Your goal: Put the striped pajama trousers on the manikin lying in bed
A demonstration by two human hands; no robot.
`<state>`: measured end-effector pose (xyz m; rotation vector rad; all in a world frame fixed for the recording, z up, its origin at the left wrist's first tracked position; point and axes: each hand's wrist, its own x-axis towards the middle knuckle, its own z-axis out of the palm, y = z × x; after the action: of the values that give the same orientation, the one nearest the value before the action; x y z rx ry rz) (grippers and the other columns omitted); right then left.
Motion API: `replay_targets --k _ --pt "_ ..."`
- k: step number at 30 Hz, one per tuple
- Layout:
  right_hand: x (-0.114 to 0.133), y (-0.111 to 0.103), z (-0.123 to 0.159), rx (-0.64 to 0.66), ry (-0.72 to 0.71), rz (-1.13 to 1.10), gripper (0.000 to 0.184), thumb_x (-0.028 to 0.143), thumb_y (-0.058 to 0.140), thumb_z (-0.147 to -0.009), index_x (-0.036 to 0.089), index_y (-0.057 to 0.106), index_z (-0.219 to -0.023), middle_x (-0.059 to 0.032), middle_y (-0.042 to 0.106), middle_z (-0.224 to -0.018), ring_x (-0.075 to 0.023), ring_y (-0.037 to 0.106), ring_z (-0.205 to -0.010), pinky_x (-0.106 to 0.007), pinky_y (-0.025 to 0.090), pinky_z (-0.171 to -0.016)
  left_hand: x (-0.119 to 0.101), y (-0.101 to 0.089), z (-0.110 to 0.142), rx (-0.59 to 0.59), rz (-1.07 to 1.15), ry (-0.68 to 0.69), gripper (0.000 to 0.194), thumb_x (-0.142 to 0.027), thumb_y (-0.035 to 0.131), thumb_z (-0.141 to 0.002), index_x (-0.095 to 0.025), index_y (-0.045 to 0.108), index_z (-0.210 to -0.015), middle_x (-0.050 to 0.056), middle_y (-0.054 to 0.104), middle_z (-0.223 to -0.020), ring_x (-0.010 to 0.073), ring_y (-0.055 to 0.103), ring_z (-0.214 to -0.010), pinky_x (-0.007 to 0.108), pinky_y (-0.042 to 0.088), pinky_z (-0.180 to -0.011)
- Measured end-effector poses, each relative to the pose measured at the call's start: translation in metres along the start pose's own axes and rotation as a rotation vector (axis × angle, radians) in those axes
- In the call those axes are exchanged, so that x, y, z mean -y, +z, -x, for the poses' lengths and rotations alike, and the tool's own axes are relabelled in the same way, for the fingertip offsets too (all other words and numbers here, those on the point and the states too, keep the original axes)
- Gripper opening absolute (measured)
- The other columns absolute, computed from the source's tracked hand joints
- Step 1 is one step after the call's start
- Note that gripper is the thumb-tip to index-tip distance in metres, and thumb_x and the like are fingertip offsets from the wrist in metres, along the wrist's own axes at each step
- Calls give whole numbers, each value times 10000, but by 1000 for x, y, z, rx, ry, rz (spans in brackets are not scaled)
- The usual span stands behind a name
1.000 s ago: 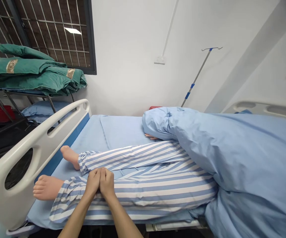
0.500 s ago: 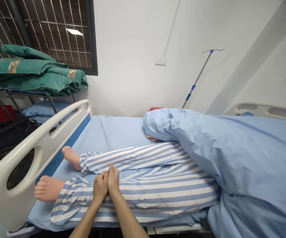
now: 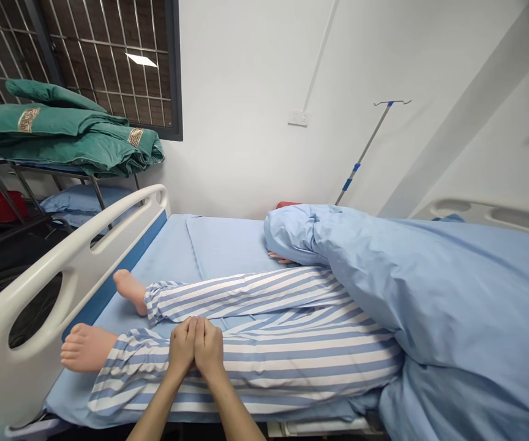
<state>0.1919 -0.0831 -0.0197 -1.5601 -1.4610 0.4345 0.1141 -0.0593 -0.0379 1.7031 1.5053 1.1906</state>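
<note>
My left hand (image 3: 182,348) and my right hand (image 3: 208,346) are side by side, touching along their inner edges. Both are closed, knuckles forward, and nothing shows in them; the curled fingertips are hidden underneath. They are over the near lower leg of a lying figure that looks like a care manikin, in blue-and-white striped trousers (image 3: 292,358). Whether they press on the cloth I cannot tell. Two bare feet, the near foot (image 3: 87,348) and the far foot (image 3: 130,291), point left. A blue quilt (image 3: 434,294), folded back, covers the upper body; some fingers (image 3: 279,257) peek out from it.
The bed has a pale footboard (image 3: 57,263) at left and a headboard (image 3: 489,214) at right. Behind it stand an IV pole (image 3: 366,147) and a red object (image 3: 287,204). Green folded bedding (image 3: 67,138) lies on a rack beneath a barred window (image 3: 108,55).
My hands have turned from a thumbs-up clasp to knuckles forward, backs upward, and have shifted slightly toward me. The view has tilted a little; the manikin and quilt look the same.
</note>
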Motion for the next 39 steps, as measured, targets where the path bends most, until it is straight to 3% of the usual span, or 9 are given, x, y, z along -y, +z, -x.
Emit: replay_targets --k 6,8,12,15,19,23,29,35,39 --pt "-4 3 2 -19 16 -30 410 311 281 -930 183 578 -678 -61 642 -627 -165 568 -571 -258 272 -533 -1 2 -4 32 113 -28 351 -430 387 -805 -191 495 -571 18 552 -570 155 495 -596 269 395 -615" --pt "-4 1 1 -45 40 -105 410 323 285 -928 178 568 -669 -61 633 -626 -160 557 -571 -253 286 -535 -10 3 -7 52 211 -57 336 -439 421 -783 -192 468 -559 5 527 -560 141 466 -574 258 389 -580" --pt "-9 -1 -3 -105 94 -311 456 361 249 -934 175 512 -610 -43 581 -585 -140 503 -548 -240 315 -533 -42 5 -11 108 423 -114 375 -466 438 -771 -212 317 -524 -55 331 -469 95 314 -466 230 315 -464" --pt "-14 -3 -4 -119 114 -403 437 378 272 -924 173 488 -604 -33 559 -593 -133 475 -556 -238 328 -542 -53 9 -4 66 420 -69 387 -457 429 -793 -209 298 -527 -57 318 -477 89 308 -474 224 310 -476" --pt "-15 -5 -4 -126 158 -471 363 372 349 -898 180 438 -604 0 500 -570 -123 441 -546 -237 326 -541 -33 20 8 -70 166 -56 368 -445 402 -807 -196 410 -537 -28 441 -491 110 388 -507 235 325 -517" --pt "-17 -3 -2 -117 168 -493 342 360 360 -890 186 408 -600 18 459 -554 -117 418 -539 -237 324 -543 -14 27 10 -40 21 6 377 -453 364 -822 -196 456 -562 -16 483 -499 120 421 -509 247 312 -536" --pt "-17 -2 -6 -102 169 -432 351 354 336 -890 187 406 -590 9 474 -559 -120 423 -545 -236 318 -536 -18 25 8 -58 -25 1 386 -445 321 -838 -203 419 -554 -21 466 -491 123 420 -503 249 301 -540" --pt "-4 -39 -28 147 31 -157 412 350 334 -889 185 400 -516 14 446 -489 -113 387 -495 -245 225 -495 -17 27 10 -50 -2 -26 393 -436 312 -841 -195 424 -551 -24 466 -504 118 428 -524 240 299 -544" --pt "-7 -47 -24 117 -15 -88 419 329 298 -910 180 427 -540 5 478 -512 -110 407 -509 -245 215 -505 -18 27 13 -78 6 -31 395 -446 335 -832 -194 411 -537 -32 434 -483 113 407 -518 236 297 -539"
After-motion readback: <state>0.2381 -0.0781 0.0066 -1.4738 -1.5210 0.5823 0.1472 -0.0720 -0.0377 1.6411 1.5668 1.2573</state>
